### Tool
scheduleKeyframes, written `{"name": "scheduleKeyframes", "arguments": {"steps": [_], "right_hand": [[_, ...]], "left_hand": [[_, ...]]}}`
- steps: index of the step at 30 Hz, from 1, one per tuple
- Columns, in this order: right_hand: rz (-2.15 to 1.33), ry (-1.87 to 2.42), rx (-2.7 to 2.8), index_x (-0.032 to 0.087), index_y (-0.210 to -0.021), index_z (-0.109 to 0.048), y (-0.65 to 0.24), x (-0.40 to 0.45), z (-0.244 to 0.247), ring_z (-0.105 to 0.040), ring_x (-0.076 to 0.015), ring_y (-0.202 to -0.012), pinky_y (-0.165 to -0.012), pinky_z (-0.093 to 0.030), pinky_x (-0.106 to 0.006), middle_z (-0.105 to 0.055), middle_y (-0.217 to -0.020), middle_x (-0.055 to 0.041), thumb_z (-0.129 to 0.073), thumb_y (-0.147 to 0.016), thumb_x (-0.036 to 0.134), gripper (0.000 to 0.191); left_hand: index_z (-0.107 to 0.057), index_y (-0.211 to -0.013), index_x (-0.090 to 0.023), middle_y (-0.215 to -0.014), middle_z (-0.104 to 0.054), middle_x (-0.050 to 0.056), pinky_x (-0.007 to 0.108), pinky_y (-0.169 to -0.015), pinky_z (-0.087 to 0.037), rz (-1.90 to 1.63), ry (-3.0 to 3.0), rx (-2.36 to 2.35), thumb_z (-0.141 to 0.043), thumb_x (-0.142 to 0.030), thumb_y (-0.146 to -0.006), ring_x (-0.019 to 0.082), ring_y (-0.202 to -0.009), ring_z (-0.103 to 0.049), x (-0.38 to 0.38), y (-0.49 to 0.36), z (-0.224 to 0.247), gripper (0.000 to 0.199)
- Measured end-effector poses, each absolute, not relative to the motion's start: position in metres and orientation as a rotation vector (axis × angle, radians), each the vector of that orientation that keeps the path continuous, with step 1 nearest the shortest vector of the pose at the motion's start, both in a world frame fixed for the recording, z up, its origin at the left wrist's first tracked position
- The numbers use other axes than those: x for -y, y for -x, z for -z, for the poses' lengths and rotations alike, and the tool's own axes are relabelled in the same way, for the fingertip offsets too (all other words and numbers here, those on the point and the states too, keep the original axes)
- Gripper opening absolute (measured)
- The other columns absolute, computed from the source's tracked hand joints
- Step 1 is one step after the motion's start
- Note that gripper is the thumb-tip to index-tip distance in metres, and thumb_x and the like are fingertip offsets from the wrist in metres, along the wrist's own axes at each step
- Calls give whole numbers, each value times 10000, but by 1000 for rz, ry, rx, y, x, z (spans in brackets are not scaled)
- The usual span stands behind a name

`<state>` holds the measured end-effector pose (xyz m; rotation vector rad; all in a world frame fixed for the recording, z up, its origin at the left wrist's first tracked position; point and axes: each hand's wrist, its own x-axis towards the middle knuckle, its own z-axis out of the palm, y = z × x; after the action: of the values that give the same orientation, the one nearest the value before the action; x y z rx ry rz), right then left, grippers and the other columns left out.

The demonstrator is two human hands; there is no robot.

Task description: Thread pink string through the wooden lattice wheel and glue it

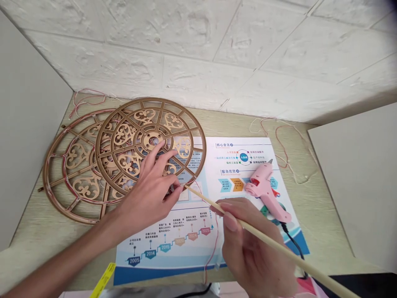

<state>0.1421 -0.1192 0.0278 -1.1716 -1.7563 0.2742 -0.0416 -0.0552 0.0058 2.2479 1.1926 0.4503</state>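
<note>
Over the poster (186, 244): our hands
We spread our left hand (149, 198)'s fingers on the disc (144, 116); our right hand (251, 244) pinches a stick (204, 199).

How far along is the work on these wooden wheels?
Looks done: red thread runs around the lower fretwork disc; the upper disc lies stacked on it. In hand: the left hand touches the upper disc, the right hand holds a wooden dowel. Left, perhaps: the pink glue gun lies untouched on the printed sheet.
</note>
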Motion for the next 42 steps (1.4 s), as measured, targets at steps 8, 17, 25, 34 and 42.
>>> {"name": "scheduleKeyframes", "arguments": {"steps": [8, 17, 25, 34, 42], "right_hand": [[-193, 1186, 1751, 145, -1033, -599, -136, 114, -26, -648, -144, -674, -585, -562, -284, -673, -796, -36, -526, -897, -25, 229], [-173, 1172, 1704, 134, -1067, -612, -140, 116, -21, -664, -146, -676, -560, -560, -278, -678, -816, -41, -553, -895, -17, 236], [-154, 1206, 1671, 146, -1044, -635, -143, 118, -16, -668, -156, -676, -554, -567, -279, -694, -802, -39, -580, -897, 14, 205], [-207, 1262, 1763, 170, -1002, -611, -144, 119, -40, -639, -133, -605, -477, -519, -237, -655, -713, -29, -480, -982, 119, 141], [-220, 1203, 1728, 153, -1017, -605, -140, 115, -28, -633, -134, -630, -506, -529, -246, -655, -744, -34, -512, -926, 30, 179]], "left_hand": [[-672, -734, -180, -1525, -361, 88, 646, -1188, -265, -450, -2251, -1201, -454, -235, -965, 360, -1519, -78, 56, 42, -5, 322], [-674, -729, -177, -1515, -380, 85, 645, -1186, -280, -474, -2261, -1206, -458, -236, -964, 365, -1515, -106, 56, 41, -5, 324], [-681, -742, -173, -1516, -380, 95, 641, -1188, -287, -488, -2258, -1200, -467, -238, -963, 369, -1516, -107, 56, 42, -7, 314], [-680, -740, -175, -1516, -386, 83, 637, -1192, -290, -508, -2241, -1200, -495, -226, -951, 376, -1512, -123, 56, 42, -8, 285], [-676, -744, -170, -1523, -365, 102, 655, -1185, -279, -483, -2241, -1199, -473, -239, -963, 376, -1514, -98, 56, 42, -7, 307]]}}
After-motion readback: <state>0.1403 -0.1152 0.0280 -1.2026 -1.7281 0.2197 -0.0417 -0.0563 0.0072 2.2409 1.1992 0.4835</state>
